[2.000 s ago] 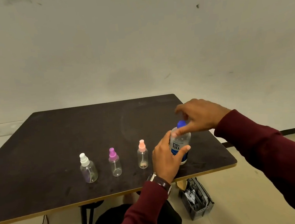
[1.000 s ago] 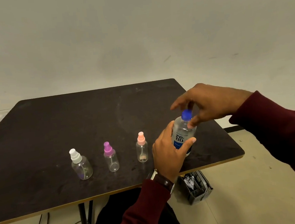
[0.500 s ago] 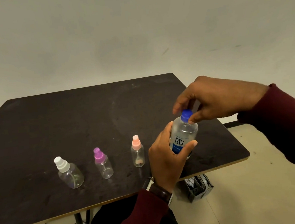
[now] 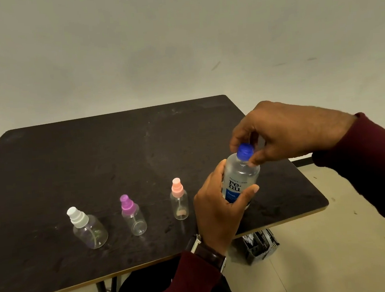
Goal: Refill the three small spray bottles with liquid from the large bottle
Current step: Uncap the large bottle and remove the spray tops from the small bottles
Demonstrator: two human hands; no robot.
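My left hand [image 4: 218, 210] grips the large bottle [image 4: 239, 179], my right hand [image 4: 285, 133] pinches its blue cap [image 4: 245, 150]; three spray bottles left of them seem unfilled.

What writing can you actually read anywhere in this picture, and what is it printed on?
"re-nu", in two stacked lines of dark letters on the large bottle, held in the left hand.
"fresh", probably, in small white letters on the blue band below; blurred, so uncertain.
A tiny line of print above "re-nu": too small to read.
The three small spray bottles, the table and the wristwatch show no readable text.
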